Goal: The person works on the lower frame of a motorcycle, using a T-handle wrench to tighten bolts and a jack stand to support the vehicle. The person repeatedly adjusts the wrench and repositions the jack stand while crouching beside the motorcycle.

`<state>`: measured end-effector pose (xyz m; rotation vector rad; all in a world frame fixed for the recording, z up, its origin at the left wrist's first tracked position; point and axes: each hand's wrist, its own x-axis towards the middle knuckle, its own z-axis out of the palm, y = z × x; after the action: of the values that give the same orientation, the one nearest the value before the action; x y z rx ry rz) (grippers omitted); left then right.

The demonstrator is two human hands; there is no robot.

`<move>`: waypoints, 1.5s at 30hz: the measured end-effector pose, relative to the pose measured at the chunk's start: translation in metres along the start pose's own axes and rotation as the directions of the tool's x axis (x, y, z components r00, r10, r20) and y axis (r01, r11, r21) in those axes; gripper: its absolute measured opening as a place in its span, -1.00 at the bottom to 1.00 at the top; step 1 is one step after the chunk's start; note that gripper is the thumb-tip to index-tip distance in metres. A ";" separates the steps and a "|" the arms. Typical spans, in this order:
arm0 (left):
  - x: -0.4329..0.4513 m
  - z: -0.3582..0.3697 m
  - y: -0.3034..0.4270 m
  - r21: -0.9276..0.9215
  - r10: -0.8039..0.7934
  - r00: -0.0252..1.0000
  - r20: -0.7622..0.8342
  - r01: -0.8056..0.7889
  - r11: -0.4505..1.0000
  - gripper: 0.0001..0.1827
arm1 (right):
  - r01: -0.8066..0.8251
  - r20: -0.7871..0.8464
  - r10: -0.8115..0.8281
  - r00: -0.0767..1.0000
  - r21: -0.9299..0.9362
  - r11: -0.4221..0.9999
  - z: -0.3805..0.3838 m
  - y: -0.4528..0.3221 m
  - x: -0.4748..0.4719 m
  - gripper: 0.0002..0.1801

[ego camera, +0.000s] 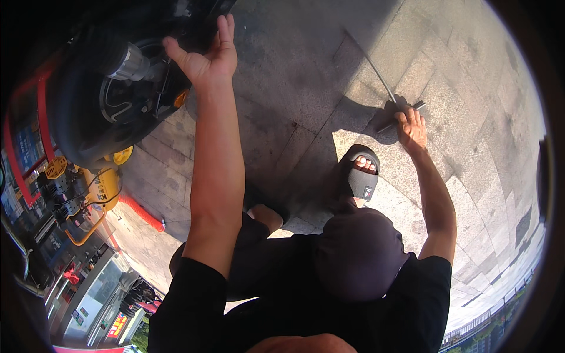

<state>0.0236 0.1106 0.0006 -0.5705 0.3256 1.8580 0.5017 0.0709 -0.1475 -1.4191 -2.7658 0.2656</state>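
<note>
My left hand (211, 61) is raised palm up at the dark underside of a vehicle (194, 26), thumb and fingers spread apart. Some of its fingers are lost in shadow, and whether it bears on the part is unclear. Left of it are a black wheel (75, 119), a silver cylindrical part (131, 63) and an orange reflector (180, 99). Low over the paving, my right hand (412, 128) has its fingers around the crossbar end of a T-handle wrench (378, 73). The wrench's long metal shaft points away, and its far tip is blurred.
A yellow air compressor (101, 187) stands left, with a coiled orange-red hose (141, 214) beside it. My foot in a black slide sandal (363, 174) is on the stone paving (468, 132). A glass-fronted cabinet (90, 300) is at lower left.
</note>
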 end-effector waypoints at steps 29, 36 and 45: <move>-0.006 0.012 -0.012 0.163 0.112 0.993 0.027 -0.115 0.980 -0.19 | 0.082 -0.127 0.237 0.963 0.979 0.189 -0.136 -0.159 0.061 -0.62; -0.005 0.005 0.000 0.020 0.006 1.000 -0.014 -0.005 1.000 0.31 | 0.081 -0.102 0.219 0.970 0.991 0.103 -0.134 -0.164 0.068 -0.62; -0.003 0.003 0.001 -0.013 -0.010 1.000 -0.017 0.010 1.000 0.33 | 0.227 -0.250 -0.099 0.963 0.558 0.799 -0.147 -0.152 0.084 -0.31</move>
<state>0.0228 0.1098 0.0046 -0.5961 0.3223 1.8473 0.3442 0.0730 0.0165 -0.9745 -2.3089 0.8236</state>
